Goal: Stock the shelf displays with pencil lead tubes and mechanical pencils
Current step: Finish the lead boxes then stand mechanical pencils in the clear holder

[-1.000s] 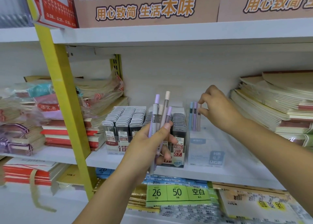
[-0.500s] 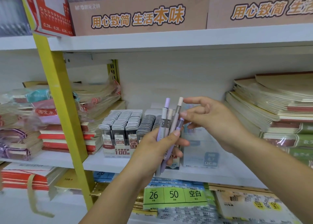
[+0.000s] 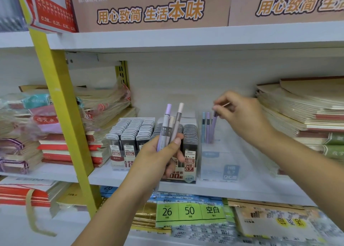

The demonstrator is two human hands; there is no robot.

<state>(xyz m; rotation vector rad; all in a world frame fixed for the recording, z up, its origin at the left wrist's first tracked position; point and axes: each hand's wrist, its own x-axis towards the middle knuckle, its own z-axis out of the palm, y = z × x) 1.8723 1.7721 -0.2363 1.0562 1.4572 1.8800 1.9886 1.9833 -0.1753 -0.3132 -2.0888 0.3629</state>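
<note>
Since half a second ago, the right grip [image 3: 243, 115] has left the bundle in the other hand and is now reaching over the clear display box [image 3: 219, 169], which is sitting near the front edge of the white shelf [image 3: 242, 190]. Its thumb and forefinger are pinching the top of a purple mechanical pencil [image 3: 214, 124], which is hanging tilted with its lower end inside the box. The pencil is blurred, so I cannot tell whether its tip is touching the bottom. It is coming in just beside a blue pencil [image 3: 203, 126] and a lilac pencil [image 3: 208, 129], both standing upright toward the back left corner of the box.

The left grip [image 3: 156, 158] is curling around three pencils [image 3: 170, 128], one fewer than before, and holding them upright in front of the shelf. The bundle is partly covering the 0.7 lead tube display [image 3: 189, 145], which is standing touching the left side of the clear box. Just to the left, a second lead tube display [image 3: 130, 132] is sitting filled with rows of grey-capped tubes.

Stacks of notebooks [image 3: 301, 111] are lying toward the right end of the shelf. Wrapped notebooks [image 3: 104, 104] are piling up at its left end, behind a yellow upright [image 3: 61, 115]. Cardboard cartons [image 3: 149, 9] are sitting on the shelf above.
</note>
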